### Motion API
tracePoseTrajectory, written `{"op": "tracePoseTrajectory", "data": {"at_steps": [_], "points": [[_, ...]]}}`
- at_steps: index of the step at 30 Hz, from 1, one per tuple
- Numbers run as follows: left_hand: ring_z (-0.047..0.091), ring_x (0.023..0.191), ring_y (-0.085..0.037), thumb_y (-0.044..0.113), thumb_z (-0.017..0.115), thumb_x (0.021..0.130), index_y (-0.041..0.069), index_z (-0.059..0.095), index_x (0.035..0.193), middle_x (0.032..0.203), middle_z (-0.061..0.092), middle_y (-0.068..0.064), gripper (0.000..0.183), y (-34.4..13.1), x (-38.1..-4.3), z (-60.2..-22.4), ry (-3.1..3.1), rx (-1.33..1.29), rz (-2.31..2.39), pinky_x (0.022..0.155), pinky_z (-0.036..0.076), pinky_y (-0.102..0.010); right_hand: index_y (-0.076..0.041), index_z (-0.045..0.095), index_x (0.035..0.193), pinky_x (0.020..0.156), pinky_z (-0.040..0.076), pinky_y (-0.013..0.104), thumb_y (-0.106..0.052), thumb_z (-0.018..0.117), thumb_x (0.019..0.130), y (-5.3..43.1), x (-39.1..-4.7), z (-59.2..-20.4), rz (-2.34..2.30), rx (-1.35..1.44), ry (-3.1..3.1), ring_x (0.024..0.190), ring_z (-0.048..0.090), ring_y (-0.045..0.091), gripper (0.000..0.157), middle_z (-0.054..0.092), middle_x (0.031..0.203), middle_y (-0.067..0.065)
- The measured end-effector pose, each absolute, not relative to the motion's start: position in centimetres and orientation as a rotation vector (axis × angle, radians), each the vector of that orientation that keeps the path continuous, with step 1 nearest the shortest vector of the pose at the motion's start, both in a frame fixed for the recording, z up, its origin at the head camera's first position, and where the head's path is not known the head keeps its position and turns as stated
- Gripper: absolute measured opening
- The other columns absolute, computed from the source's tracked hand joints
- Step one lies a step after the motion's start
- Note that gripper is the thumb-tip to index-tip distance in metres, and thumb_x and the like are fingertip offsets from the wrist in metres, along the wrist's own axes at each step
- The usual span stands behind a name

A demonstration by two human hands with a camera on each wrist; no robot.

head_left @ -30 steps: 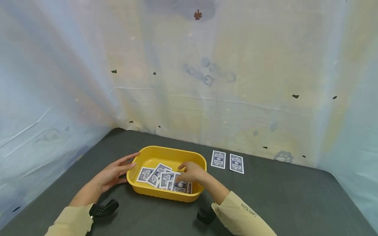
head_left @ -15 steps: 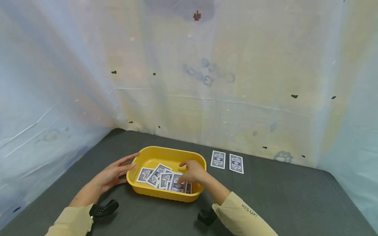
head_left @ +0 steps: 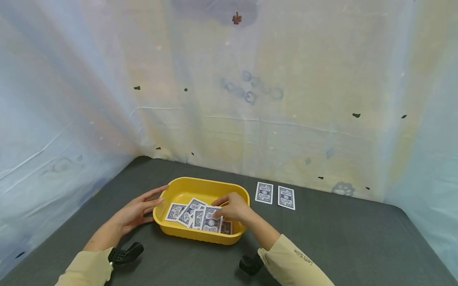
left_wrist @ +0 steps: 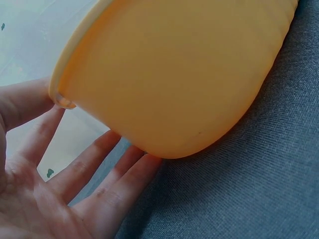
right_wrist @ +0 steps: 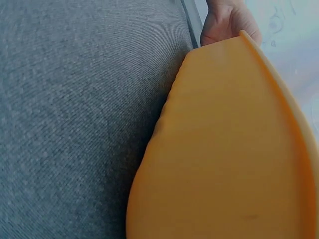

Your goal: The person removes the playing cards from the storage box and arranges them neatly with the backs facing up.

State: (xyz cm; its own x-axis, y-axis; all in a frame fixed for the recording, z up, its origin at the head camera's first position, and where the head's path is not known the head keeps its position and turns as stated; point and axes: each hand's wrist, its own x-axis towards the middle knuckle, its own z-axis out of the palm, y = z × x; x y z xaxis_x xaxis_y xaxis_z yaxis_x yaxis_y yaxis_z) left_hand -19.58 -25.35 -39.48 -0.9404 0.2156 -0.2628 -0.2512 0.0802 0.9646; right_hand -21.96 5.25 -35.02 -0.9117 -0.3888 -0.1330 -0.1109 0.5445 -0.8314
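Handling the patterned card (head_left: 211,226): probably very light and thin, stiff enough to stay flat yet springy; the back looks smooth, so I judge it slips readily over its neighbours and could crease at a corner if squeezed.
Hold on the card: best by its opposite long edges, or by a corner tipped up off the pile; pressing flat on the back would, I think, mostly slide it.
Card's place: inside the yellow tray (head_left: 204,188), right of the middle and toward the near wall, overlapping the loose cards (head_left: 175,211) on its left, with a lower card (head_left: 226,227) showing at its right.
Tray's feel: likely light, slightly flexible plastic, firmest at the rim.
Right hand (head_left: 233,206): reaches in over the tray's right side, thumb and index finger apart and partly bent; a fingertip touches the card near its upper right edge. Whether it is pinched I cannot tell, as the right wrist view leaves those fingers out.
Left hand (head_left: 135,211): spread, fingers nearly straight, tips against the outside of the tray's left end, one up at the rim, not wrapped round it.
Dark table (head_left: 322,246): the left table card (head_left: 264,193) and right table card (head_left: 286,198) lie back up, side by side and apart, near the tray's right end.
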Motion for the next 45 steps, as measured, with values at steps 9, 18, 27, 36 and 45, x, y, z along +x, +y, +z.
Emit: {"op": "tracePoseTrajectory", "data": {"at_steps": [9, 18, 27, 36, 45], "points": [[0.02, 0.143, -0.041, 0.035, 0.054, 0.098, 0.024, 0.02, 0.155, 0.161, 0.005, -0.015, 0.067, -25.3, -19.6, -39.4, 2.025, -0.04, 1.935, 0.102, 0.039, -0.057, -0.014, 0.071, 0.115, 0.074, 0.044, 0.03, -0.013, 0.082, 0.073, 5.2, -22.3, -35.2, -1.126, -0.639, 2.481, 0.089, 0.052, 0.019, 0.043, 0.063, 0.099, 0.006], [0.02, 0.143, -0.041, 0.035, 0.054, 0.098, 0.024, 0.019, 0.155, 0.161, 0.005, -0.015, 0.068, -25.3, -19.7, -39.2, 2.017, -0.037, 1.94, 0.102, 0.039, -0.057, -0.017, 0.063, 0.124, 0.067, 0.041, 0.028, -0.014, 0.083, 0.073, 4.9, -22.4, -35.4, -1.066, -0.715, 2.461, 0.082, 0.051, 0.018, 0.055, 0.06, 0.093, 0.005], [0.022, 0.143, -0.04, 0.036, 0.053, 0.099, 0.023, 0.018, 0.155, 0.161, 0.006, -0.015, 0.068, -25.2, -19.7, -39.2, 2.027, -0.038, 1.928, 0.102, 0.04, -0.056, -0.016, 0.054, 0.134, 0.058, 0.047, 0.026, -0.004, 0.077, 0.076, 4.5, -21.7, -35.5, -1.154, -0.749, 2.373, 0.07, 0.054, 0.017, 0.064, 0.056, 0.094, 0.009], [0.027, 0.141, -0.037, 0.038, 0.054, 0.098, 0.025, 0.02, 0.155, 0.161, 0.008, -0.014, 0.067, -25.3, -19.9, -39.3, 2.039, -0.007, 1.929, 0.101, 0.043, -0.052, -0.014, 0.048, 0.14, 0.064, 0.051, 0.028, 0.001, 0.069, 0.08, 6.4, -20.9, -34.8, -1.403, -0.757, 2.425, 0.076, 0.059, 0.019, 0.066, 0.054, 0.102, 0.015], [0.022, 0.143, -0.04, 0.038, 0.053, 0.099, 0.025, 0.019, 0.155, 0.161, 0.006, -0.015, 0.067, -25.4, -19.7, -39.4, 2.038, -0.014, 1.915, 0.101, 0.041, -0.055, -0.008, 0.054, 0.135, 0.069, 0.055, 0.031, 0.003, 0.068, 0.079, 8.2, -21.3, -34.9, -1.69, -0.629, 2.426, 0.075, 0.06, 0.017, 0.058, 0.059, 0.1, 0.016]]}}
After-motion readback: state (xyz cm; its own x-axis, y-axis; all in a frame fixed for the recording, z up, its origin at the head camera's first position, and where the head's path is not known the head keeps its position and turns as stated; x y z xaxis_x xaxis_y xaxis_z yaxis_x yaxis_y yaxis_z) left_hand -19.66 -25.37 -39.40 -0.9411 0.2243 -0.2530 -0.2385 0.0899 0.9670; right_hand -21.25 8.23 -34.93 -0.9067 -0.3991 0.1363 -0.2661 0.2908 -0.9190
